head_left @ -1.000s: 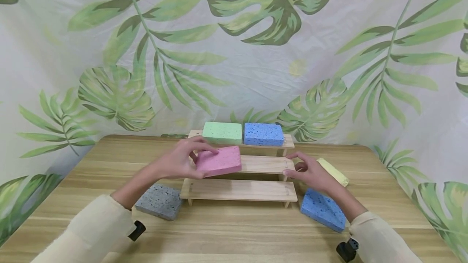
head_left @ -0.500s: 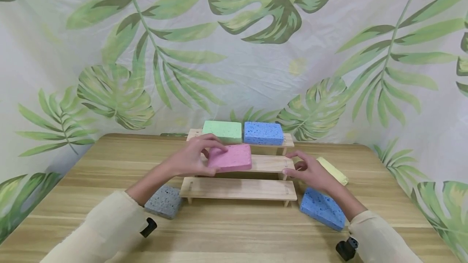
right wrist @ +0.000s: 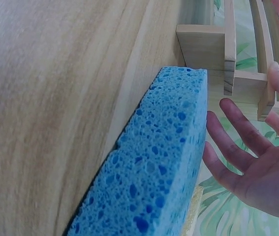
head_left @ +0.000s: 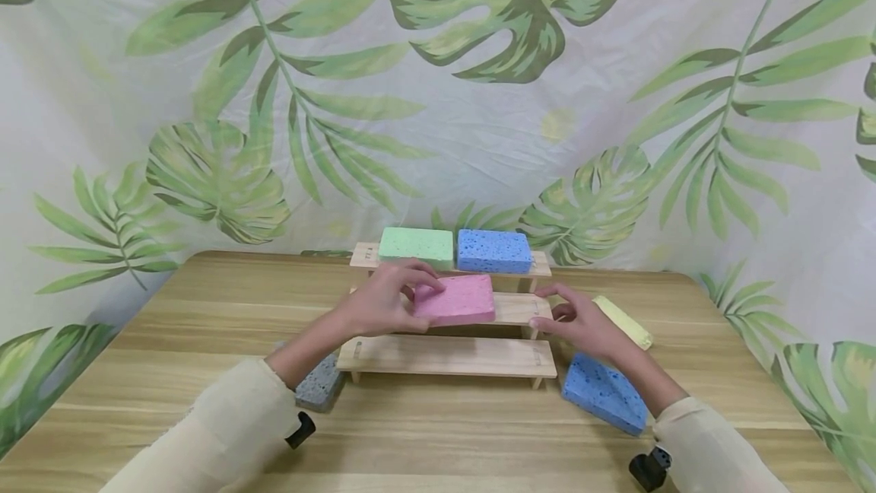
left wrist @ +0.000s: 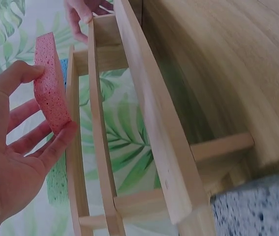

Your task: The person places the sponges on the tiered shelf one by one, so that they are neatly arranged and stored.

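My left hand [head_left: 383,299] holds a pink sponge [head_left: 458,301] by its left end, thumb on one side and fingers on the other. The sponge overlaps the middle step of a three-tier wooden stand [head_left: 438,356] in the head view; the left wrist view shows its pitted face [left wrist: 50,88]. At the right end of that middle step, my right hand [head_left: 578,322] grips the board's edge between thumb and index finger, the other fingers spread loosely in the right wrist view. On the top step sit a green sponge [head_left: 417,243] and a blue sponge [head_left: 494,251], side by side.
A grey sponge [head_left: 322,385], partly hidden by the left forearm, lies on the wooden table [head_left: 445,432] left of the stand. To the right lie another blue sponge [head_left: 605,392] and a yellow sponge [head_left: 623,322]. A leaf-print cloth [head_left: 479,135] hangs behind.
My left hand has carried the pink sponge to the right along the middle step. The right hand stays at the step's right end.
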The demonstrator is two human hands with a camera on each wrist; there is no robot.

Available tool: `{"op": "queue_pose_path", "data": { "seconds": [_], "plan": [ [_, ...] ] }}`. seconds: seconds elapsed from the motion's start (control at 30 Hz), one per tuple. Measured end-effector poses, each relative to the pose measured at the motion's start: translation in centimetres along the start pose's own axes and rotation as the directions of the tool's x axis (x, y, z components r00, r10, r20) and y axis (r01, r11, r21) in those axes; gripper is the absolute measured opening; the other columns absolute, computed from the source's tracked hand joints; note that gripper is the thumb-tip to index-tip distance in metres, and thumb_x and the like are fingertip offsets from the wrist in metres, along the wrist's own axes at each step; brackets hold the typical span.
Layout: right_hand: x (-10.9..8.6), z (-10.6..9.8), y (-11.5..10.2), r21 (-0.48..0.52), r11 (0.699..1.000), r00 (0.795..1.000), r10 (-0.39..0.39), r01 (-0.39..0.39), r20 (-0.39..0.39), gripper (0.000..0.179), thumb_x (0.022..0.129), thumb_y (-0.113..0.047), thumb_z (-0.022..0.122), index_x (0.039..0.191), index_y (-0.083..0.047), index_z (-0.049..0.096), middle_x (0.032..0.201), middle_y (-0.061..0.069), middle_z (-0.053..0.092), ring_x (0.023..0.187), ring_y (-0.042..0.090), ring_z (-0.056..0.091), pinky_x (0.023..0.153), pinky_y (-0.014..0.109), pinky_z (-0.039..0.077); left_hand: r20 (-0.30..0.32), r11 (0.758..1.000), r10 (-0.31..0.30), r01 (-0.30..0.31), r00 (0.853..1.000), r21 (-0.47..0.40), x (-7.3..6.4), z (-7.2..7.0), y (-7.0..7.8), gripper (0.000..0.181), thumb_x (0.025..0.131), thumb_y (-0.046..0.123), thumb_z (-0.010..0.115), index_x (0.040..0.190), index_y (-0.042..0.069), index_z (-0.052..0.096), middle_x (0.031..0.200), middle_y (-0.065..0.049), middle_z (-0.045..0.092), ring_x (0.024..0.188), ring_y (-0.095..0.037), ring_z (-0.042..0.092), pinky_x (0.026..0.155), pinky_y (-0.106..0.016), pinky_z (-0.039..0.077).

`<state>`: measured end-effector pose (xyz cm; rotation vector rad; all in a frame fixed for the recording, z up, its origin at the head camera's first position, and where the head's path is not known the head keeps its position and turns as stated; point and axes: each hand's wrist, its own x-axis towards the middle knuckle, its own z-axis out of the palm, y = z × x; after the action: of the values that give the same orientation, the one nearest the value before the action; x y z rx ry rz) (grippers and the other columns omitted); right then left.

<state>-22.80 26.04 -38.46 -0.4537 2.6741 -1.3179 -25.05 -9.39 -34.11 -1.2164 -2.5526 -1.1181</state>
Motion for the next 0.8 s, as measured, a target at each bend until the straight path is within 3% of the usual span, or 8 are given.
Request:
{"op": "queue_pose_path", "data": {
  "seconds": [0.2, 0.43, 0.8],
  "plan": [
    [-0.1, -0.1, 0.0, 0.012, 1.0, 1.0, 0.0, 0.0, 0.007, 0.054, 0.099, -0.026, 0.072, 0.143, -0.004, 0.05, 0.097, 0.016, 0.072, 0.092, 0.032, 0.068, 0.075, 0.045, 0.051, -0.011, 0.999, -0.012, 0.012, 1.0, 0.031, 0.5, 0.9, 0.6, 0.042, 0.071, 0.011, 0.085, 0.11, -0.001, 0.077, 0.12, -0.015, 0.071, 0.098, -0.025, 0.065, 0.076, -0.036, 0.06],
    [-0.1, 0.0, 0.1, 0.018, 1.0, 1.0, 0.003, -0.003, 0.01, 0.053, 0.099, -0.026, 0.072, 0.143, -0.004, 0.05, 0.098, 0.018, 0.072, 0.091, 0.03, 0.068, 0.076, 0.045, 0.051, 0.01, 0.998, -0.056, 0.056, 0.998, 0.04, 1.0, 1.9, 0.9, 0.042, 0.073, 0.009, 0.087, 0.113, -0.002, 0.076, 0.123, -0.015, 0.069, 0.092, -0.019, 0.063, 0.076, -0.031, 0.058],
    [0.0, -0.1, 0.2, 0.028, 1.0, 1.0, 0.0, 0.0, 0.012, 0.054, 0.099, -0.025, 0.072, 0.143, -0.004, 0.05, 0.098, 0.019, 0.072, 0.092, 0.031, 0.068, 0.076, 0.045, 0.051, 0.012, 0.998, -0.019, 0.018, 1.0, 0.065, 1.8, 2.9, 1.1, 0.036, 0.078, 0.008, 0.085, 0.111, -0.002, 0.077, 0.124, -0.018, 0.069, 0.079, -0.012, 0.058, 0.067, -0.02, 0.05]
  ]
}}
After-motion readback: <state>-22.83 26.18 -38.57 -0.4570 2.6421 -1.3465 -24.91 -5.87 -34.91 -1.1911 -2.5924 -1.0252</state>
